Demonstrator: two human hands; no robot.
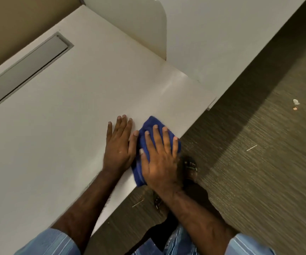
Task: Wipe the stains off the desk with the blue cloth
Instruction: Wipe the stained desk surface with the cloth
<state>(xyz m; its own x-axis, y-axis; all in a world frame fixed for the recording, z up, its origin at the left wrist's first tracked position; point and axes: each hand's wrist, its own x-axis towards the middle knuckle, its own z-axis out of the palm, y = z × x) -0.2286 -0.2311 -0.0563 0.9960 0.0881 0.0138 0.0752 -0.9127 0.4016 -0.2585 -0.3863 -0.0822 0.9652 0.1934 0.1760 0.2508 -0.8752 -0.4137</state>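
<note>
The blue cloth [149, 128] lies bunched on the white desk [60, 126], right at its front edge. My right hand [160, 159] presses flat on top of the cloth with fingers spread, covering most of it. Just left of the cloth, my left hand [120, 144] rests palm down on the bare desk, fingers apart, its thumb touching the cloth's edge. I see no distinct stains on the desk near the hands; faint dark smudging runs along the back seam by the partition.
A grey cable-slot cover [25, 70] is set into the desk at the back left. A white partition panel [194, 39] rises behind the desk at the right. Dark carpet [259, 172] lies below the edge, with small bits of litter and my sandalled foot [190, 166].
</note>
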